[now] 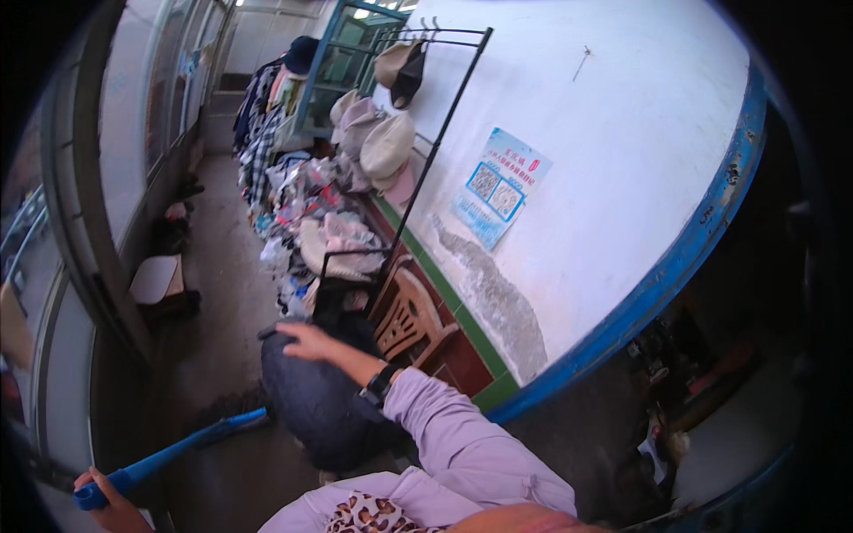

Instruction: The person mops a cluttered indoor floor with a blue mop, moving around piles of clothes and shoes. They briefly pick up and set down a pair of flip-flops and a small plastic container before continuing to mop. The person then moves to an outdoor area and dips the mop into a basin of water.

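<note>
At the lower left my left hand (111,506) is closed round the end of a blue pole (191,441). The pole slants up to the right, and a dark, bristly broom head (233,406) seems to lie by its far end on the floor. My right arm reaches across the middle, with a dark watch on the wrist. My right hand (306,341) lies on the upper edge of a large, rounded, dark seat or cushion (315,404), its visible fingers stretched out. What supports the dark thing is hidden.
Beyond the dark seat stand a black metal rack (435,147) with caps (388,147) and a brown wooden chair (409,315). Piled goods (311,204) and hanging clothes (258,115) line the wall. A small stool (158,282) sits left. A blue frame (684,253) edges the right.
</note>
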Available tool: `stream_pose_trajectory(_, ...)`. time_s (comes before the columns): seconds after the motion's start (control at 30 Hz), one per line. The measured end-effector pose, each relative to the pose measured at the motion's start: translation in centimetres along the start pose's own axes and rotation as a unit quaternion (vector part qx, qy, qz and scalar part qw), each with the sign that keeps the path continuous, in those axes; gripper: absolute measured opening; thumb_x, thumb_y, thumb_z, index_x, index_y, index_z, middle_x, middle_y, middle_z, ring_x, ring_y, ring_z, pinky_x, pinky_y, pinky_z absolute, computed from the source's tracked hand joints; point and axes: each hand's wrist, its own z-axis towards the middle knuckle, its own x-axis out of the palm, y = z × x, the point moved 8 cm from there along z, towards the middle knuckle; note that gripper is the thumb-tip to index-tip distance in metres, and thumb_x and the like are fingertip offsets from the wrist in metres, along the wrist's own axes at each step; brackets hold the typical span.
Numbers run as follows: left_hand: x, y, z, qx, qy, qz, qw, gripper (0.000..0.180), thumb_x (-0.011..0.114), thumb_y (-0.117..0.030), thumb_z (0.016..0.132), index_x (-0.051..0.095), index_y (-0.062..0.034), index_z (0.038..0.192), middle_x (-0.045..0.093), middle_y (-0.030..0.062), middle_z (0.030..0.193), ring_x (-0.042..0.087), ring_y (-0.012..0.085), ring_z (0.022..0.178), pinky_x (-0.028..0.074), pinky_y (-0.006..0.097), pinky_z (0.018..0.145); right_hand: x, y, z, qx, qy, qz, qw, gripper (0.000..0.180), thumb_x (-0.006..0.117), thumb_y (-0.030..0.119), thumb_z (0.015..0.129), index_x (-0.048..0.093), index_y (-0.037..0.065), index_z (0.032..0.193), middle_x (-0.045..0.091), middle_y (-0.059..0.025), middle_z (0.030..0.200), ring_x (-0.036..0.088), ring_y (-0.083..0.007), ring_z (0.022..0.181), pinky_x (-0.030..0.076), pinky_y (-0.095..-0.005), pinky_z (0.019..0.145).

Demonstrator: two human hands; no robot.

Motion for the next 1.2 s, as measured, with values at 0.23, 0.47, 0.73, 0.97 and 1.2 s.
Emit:
stream_pose_trajectory(0.23,-13.4,-0.7,-3.4,0.121,0.061,0.030,0.990,0.024,0.054,-0.024,0.081,0.049,-0.0084,0.098,0.049,0.0091,0.082,0.049,0.0182,0.073,0.041,0.027,0.073,23.3,17.6,-10.4,0.274,0.290,0.366,0.841,0.051,0.054,0.036,0.078,0.041,0.005,0.116,0.049,-0.0100,0.096,0.054,-0.0175,0.064,0.050,-0.0299,0.055)
stream_pose_trajectory(0.47,-23.5,2.0,-7.5,-0.025,0.161,0.059,0.985,0.008,0.057,0.000,0.072,0.052,0.0001,0.079,0.052,0.0059,0.079,0.050,0.0138,0.075,0.040,0.025,0.069,36.3,28.9,-14.9,0.428,0.421,0.471,0.646,0.085,0.044,0.058,0.074,0.013,0.002,0.129,0.027,-0.0347,0.119,0.055,-0.0398,0.085,0.052,-0.0395,0.065)
stream_pose_trajectory(0.73,-28.8,5.6,-19.6,-0.371,0.232,-0.009,0.899,0.029,0.052,0.002,0.073,0.054,0.0011,0.101,0.053,0.0093,0.097,0.054,0.0108,0.062,0.045,0.021,0.055,48.2,28.0,-21.7,0.536,0.352,0.455,0.618,0.066,0.053,0.051,0.072,0.036,-0.003,0.106,0.045,-0.0203,0.094,0.057,-0.0289,0.071,0.051,-0.0370,0.058)
stream_pose_trajectory(0.97,-31.4,7.7,-20.4,-0.206,0.355,0.399,0.820,0.028,0.067,-0.022,0.065,0.058,-0.0063,0.087,0.054,0.0125,0.062,0.054,0.0256,0.053,0.043,0.032,0.050,51.3,28.0,-22.1,0.698,0.017,0.511,0.501,0.007,0.051,0.000,0.073,0.044,0.001,0.074,0.046,-0.0081,0.057,0.046,-0.0168,0.045,0.039,-0.0291,0.039)
stream_pose_trajectory(1.2,-42.8,10.9,-21.8,-0.268,0.342,0.436,0.788,0.030,0.070,-0.020,0.061,0.057,-0.0063,0.085,0.056,0.0132,0.068,0.055,0.0281,0.059,0.043,0.034,0.053,53.2,38.1,-24.7,0.628,0.067,0.561,0.535,0.008,0.050,0.002,0.073,0.042,0.001,0.072,0.045,-0.0083,0.056,0.045,-0.0190,0.045,0.040,-0.0315,0.040)
